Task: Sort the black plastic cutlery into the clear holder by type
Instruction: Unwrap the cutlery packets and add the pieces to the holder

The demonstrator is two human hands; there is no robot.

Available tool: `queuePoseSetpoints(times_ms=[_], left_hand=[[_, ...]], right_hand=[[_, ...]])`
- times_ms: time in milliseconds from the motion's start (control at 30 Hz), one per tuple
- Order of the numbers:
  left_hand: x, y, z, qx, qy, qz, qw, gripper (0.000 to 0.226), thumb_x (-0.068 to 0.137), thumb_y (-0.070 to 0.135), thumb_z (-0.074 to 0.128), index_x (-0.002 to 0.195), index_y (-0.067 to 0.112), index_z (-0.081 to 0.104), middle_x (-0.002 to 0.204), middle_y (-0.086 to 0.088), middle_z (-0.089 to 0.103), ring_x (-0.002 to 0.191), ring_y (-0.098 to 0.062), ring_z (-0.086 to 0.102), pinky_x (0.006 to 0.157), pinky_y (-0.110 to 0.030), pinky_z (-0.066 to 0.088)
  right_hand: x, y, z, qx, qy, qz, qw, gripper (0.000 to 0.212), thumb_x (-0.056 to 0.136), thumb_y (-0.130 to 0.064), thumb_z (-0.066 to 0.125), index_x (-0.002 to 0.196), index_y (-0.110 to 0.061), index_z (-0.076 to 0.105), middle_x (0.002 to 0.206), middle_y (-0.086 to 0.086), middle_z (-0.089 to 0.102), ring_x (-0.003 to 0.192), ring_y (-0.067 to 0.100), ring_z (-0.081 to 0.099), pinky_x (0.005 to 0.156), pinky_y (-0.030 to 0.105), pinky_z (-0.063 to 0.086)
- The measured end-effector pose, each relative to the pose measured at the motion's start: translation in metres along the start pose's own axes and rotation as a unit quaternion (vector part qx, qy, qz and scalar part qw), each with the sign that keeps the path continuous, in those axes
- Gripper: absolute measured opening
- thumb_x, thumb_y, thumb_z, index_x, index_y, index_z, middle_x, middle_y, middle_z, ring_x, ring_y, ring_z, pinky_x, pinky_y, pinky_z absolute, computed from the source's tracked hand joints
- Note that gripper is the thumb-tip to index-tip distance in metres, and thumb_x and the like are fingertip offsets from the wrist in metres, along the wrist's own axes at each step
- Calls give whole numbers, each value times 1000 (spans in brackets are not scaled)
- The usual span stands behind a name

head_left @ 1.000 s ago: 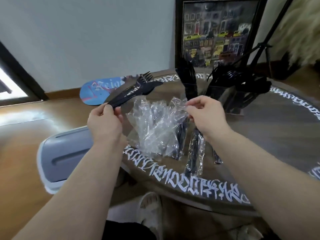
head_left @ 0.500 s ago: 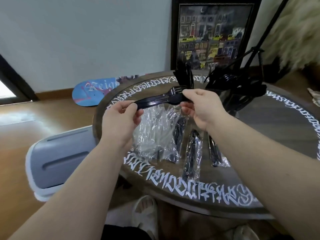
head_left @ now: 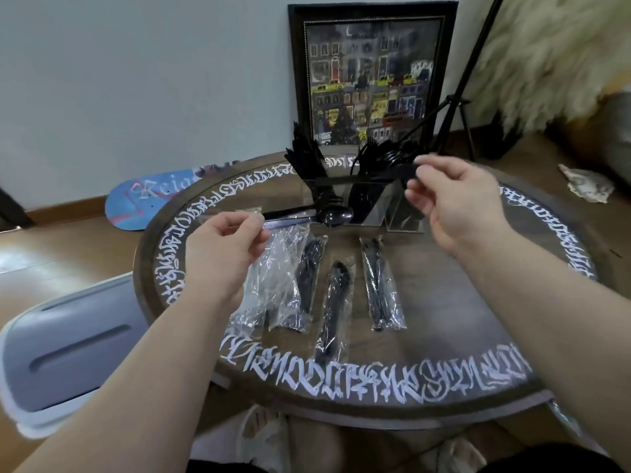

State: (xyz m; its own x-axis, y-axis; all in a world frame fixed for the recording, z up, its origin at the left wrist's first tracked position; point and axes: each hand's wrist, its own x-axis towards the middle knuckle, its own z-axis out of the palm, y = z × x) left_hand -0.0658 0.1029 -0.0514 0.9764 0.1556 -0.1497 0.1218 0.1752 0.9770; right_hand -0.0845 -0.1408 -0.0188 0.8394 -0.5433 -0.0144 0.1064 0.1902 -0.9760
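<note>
My left hand (head_left: 225, 247) pinches the handle ends of a black spoon (head_left: 336, 216) and a fork beside it, both held level above the worktop (head_left: 444, 302). My right hand (head_left: 454, 203) pinches one black piece (head_left: 362, 179) by its end, its far tip reaching over the clear holder (head_left: 382, 208), which stands at the worktop's far side with cutlery upright in it. Below my hands lie wrapped cutlery packs (head_left: 380, 285) and empty wrappers (head_left: 269, 278). A grey bin (head_left: 68, 349) sits to my left on the floor.
</note>
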Motion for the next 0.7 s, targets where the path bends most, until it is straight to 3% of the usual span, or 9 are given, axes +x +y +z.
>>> queuePoseSetpoints(times_ms=[133,267,433,500,567,700], left_hand=[[-1,-3,5,61,0,22,998,9,87,8,67,80,14,67,67,4,65,64,-7,63,70,-24,54],[0,-4,6,74,11,39,996,12,87,9,67,78,18,67,65,7,66,67,-9,64,72,-26,53],[3,-6,12,80,15,51,995,12,88,9,65,79,17,66,72,2,65,64,-5,64,68,-23,54],[6,-7,13,80,18,52,995,11,89,9,65,81,16,66,73,1,65,64,-5,64,67,-22,54],[8,-9,14,79,19,52,995,10,90,9,64,82,15,66,74,0,65,64,-5,64,68,-22,54],[9,-11,15,81,20,55,995,11,91,9,62,83,15,65,74,0,64,64,-5,64,70,-23,55]], right_hand=[[10,-40,8,-163,-3,-222,961,20,85,-5,65,85,-25,62,78,-2,64,66,12,65,66,27,55],[20,-55,36,-326,-15,-338,883,15,84,-17,63,80,-32,63,75,-13,63,77,14,66,78,38,56],[30,-49,57,-469,-102,-352,804,16,92,-20,59,101,-19,72,90,-12,62,91,5,56,92,23,45],[37,-45,63,-501,-133,-319,794,18,93,-21,57,102,-18,72,88,-11,62,87,5,55,91,18,40],[45,-40,68,-516,-164,-276,794,18,94,-20,56,101,-17,72,84,-10,62,80,7,56,87,23,46],[55,-25,77,-543,-183,-246,782,17,89,-19,63,104,-15,71,92,-4,64,85,9,56,88,26,49]])
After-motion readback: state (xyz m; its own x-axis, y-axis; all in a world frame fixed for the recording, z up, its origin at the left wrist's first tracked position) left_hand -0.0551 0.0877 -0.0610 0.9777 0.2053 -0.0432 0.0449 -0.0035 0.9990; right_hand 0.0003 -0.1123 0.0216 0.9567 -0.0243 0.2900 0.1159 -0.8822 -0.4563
